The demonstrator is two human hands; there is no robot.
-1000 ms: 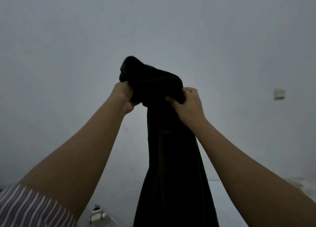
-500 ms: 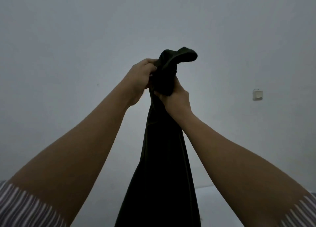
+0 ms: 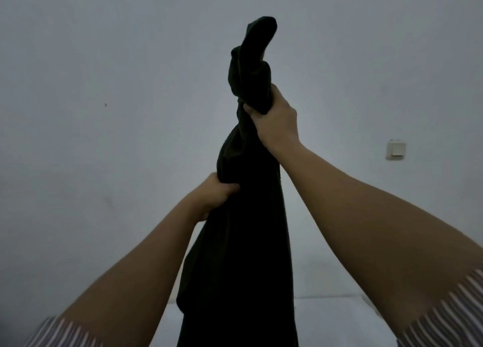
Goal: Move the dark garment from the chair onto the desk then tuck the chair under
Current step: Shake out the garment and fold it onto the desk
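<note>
The dark garment [image 3: 243, 255] hangs as a long bunched column in front of me, raised against the wall, its lower end cut off by the bottom of the view. My right hand [image 3: 277, 121] grips it high up, with a floppy end sticking out above the fist. My left hand [image 3: 214, 197] clutches the cloth lower down on its left side. A pale flat surface [image 3: 339, 318], likely the desk, shows behind the garment at the bottom. The chair is out of view.
A plain grey wall fills most of the view. A white wall switch [image 3: 396, 149] sits on it at the right. The room is dim.
My right hand has lifted the garment's top higher. My left hand has let go near the top and taken hold lower down on the left side.
</note>
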